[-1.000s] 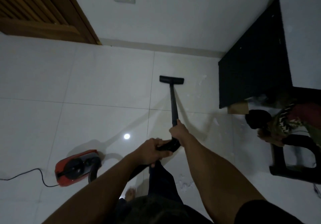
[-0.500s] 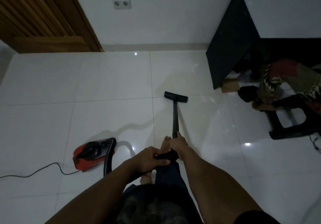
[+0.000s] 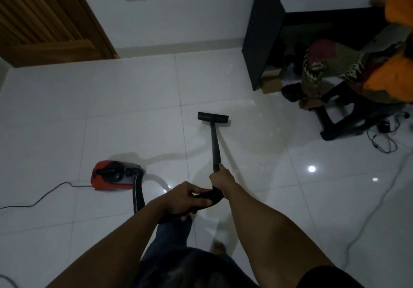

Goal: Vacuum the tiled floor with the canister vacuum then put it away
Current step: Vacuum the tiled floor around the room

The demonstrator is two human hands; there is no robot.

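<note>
A red and black canister vacuum [image 3: 112,178] sits on the white tiled floor [image 3: 134,100] at my left. Its black hose [image 3: 137,195] curves up to the handle. My left hand [image 3: 187,198] grips the curved black handle end. Just ahead of it, my right hand [image 3: 221,181] grips the lower part of the black wand [image 3: 215,147]. The wand slopes forward to the flat black floor nozzle [image 3: 213,117], which rests on a tile in the middle of the room.
The vacuum's power cord [image 3: 40,198] trails left over the floor. A black desk panel [image 3: 260,33] stands at the right. A black stool [image 3: 342,113] draped with patterned cloth is beside it, and loose cables [image 3: 384,144] lie near. A wooden door [image 3: 44,15] stands far left.
The nozzle has been drawn back from the wall towards me, and I have stepped back. The canister has rolled along on my left. Both hands keep their hold.
</note>
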